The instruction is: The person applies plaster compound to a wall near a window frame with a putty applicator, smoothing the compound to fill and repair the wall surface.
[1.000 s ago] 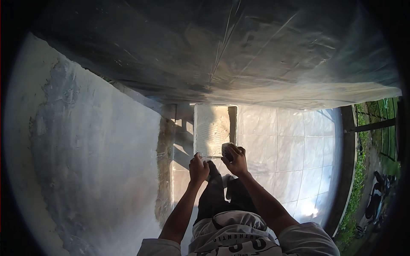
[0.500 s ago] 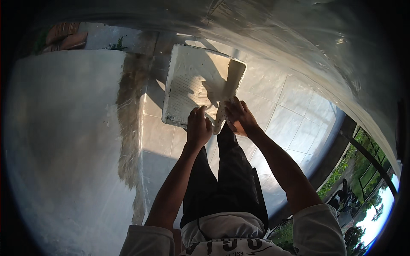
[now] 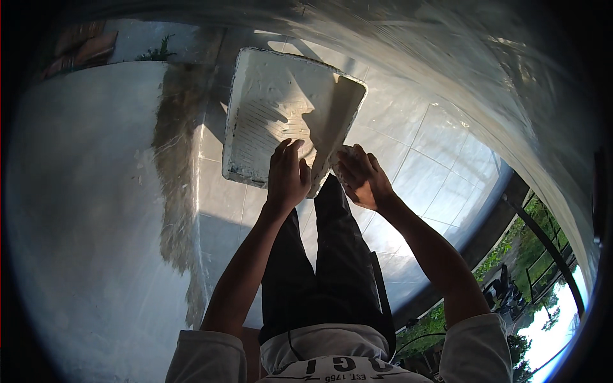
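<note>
A rectangular paint tray [image 3: 265, 86] with a ribbed slope and dried white paint on its rim is in front of me, tilted, over my lower legs. My left hand [image 3: 288, 175] is closed at its near edge, fingers over the inside and thumb toward the right. My right hand [image 3: 364, 179] is beside the tray's near right corner, fingers curled. A whitish patch shows under those fingers; whether it is a small thing or paint I cannot tell. Shadows of my hands fall across the tray's inside.
On the left rises a pale wall [image 3: 89, 191] with a rough, darker strip [image 3: 175, 179] along its edge. Light floor tiles [image 3: 421, 166] lie beneath. Clear plastic sheeting [image 3: 511, 70] hangs along the upper right. Reddish bricks [image 3: 83, 48] are at the far left, and greenery [image 3: 543, 223] at the right.
The tray looks larger and has shifted up and left in view, together with my left hand. My right hand now sits slightly apart from the tray's edge. The whole view has shifted a little.
</note>
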A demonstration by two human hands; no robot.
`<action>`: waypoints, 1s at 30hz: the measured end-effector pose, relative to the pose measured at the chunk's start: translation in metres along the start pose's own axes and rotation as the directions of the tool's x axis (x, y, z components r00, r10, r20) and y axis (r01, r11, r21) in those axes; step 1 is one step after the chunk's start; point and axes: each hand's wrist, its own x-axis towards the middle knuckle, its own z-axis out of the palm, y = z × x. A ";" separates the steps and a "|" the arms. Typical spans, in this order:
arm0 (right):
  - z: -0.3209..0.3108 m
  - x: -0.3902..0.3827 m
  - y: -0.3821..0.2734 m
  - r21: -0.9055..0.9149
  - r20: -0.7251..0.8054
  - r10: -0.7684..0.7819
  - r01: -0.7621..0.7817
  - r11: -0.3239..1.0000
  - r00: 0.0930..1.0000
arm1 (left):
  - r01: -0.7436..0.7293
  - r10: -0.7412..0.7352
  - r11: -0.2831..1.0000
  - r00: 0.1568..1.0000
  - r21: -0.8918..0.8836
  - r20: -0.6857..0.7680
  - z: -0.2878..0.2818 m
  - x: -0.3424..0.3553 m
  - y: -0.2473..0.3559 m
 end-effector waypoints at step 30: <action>-0.012 -0.031 0.005 0.527 0.538 0.448 0.130 -0.840 0.714 | 0.046 -0.047 0.999 0.998 -0.015 -0.043 -0.011 -0.021 -0.014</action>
